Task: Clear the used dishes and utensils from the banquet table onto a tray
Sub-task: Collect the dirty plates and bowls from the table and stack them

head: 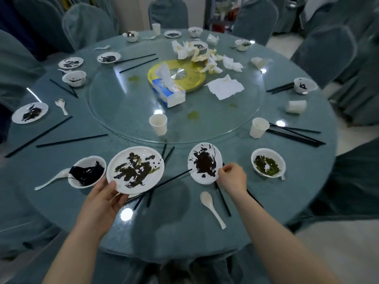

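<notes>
On the bench's near edge, a bowl (87, 171) lies left of a large plate (135, 170); a smaller plate (205, 162) sits right, a spoon (212, 209) nearer.

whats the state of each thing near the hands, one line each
left hand: grips the larger plate
larger plate: lifted at the near rim, dark smears
right hand: pinches the smaller plate
smaller plate: tilted up, dark smears
left bowl: upright, dark residue
right bowl: upright, green residue
near paper cup: upright
tissue box: open, tissue sticking out
</notes>
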